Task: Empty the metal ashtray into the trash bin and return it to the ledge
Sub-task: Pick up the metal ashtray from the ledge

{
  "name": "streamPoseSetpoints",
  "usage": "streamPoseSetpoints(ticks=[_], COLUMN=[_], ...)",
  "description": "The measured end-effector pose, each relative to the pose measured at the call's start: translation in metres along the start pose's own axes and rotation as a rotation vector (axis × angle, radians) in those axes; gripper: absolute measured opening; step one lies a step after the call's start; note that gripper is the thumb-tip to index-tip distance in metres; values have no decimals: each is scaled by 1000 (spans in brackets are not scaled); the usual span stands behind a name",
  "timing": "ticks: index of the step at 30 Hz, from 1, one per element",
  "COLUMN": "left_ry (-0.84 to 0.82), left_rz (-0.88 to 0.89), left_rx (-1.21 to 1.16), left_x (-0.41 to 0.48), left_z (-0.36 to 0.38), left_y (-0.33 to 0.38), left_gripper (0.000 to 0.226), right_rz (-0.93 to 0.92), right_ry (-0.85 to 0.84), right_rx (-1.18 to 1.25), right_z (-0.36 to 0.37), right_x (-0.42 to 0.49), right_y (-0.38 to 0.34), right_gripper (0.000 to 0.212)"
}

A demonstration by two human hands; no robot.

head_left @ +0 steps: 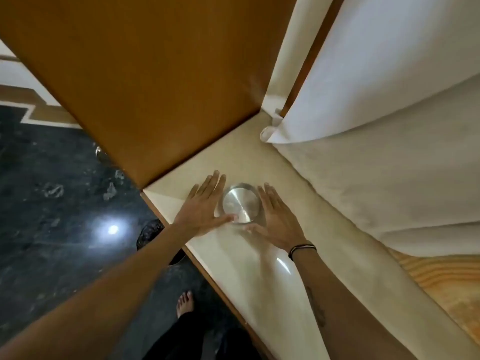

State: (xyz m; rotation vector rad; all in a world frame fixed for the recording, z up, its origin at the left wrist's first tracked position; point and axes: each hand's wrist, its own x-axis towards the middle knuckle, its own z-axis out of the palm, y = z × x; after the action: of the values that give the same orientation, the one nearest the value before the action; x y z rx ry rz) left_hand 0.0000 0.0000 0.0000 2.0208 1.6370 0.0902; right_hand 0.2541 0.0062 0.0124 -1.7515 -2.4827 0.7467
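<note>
metal ashtray | on ledge | between left hand, right hand | inside looks bare

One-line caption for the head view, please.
Left hand and right hand flank the metal ashtray on the cream ledge.

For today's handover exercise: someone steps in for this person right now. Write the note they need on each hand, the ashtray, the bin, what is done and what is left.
Left hand: open, flat on the ledge, thumb at the near rim of the metal ashtray.
Right hand: open, on the ashtray's other side, fingers alongside it.
Ashtray: upright on the cream ledge between both hands, not lifted. I cannot tell if it holds ash.
Trash bin: apparently the dark bin on the floor below the ledge edge, partly hidden by the left forearm.
Done or left: cannot tell whether it has been emptied; check inside first.
</note>
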Motion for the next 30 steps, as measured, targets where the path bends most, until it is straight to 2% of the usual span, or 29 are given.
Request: streamPoseSetpoints(ticks=[5,11,13,15,18,22,28,30], left_ry=[-109,44,21,-14,-41,-8,64,130], left_rz=[-28,-83,-74,-108,-155,-232,-246,-276], left_rx=[-205,-551,-694,-849,-984,-1115,-1174,-1194], left_x=[12,20,19,14,0,-27,-73,-106], left_z=[25,33,30,24,15,6,-9,-16], left_y=[-4,-1,-8,-14,-15,-19,-30,-39], left_gripper=[135,113,107,105,74,74,82,85], right_rz=[98,250,266,274,260,224,218,174], right_ry=[-60,21,47,50,99,161,161,91], right_rx=[99,393,523,626,743,876,1004,1021], right_z=[15,23,21,16,13,17,35,42], right_x=[11,17,13,5,-7,-28,-43,-48], right_y=[2,-7,-10,-13,-24,-49,-82,-105], right_gripper=[135,131,122,103,73,65,80,86])
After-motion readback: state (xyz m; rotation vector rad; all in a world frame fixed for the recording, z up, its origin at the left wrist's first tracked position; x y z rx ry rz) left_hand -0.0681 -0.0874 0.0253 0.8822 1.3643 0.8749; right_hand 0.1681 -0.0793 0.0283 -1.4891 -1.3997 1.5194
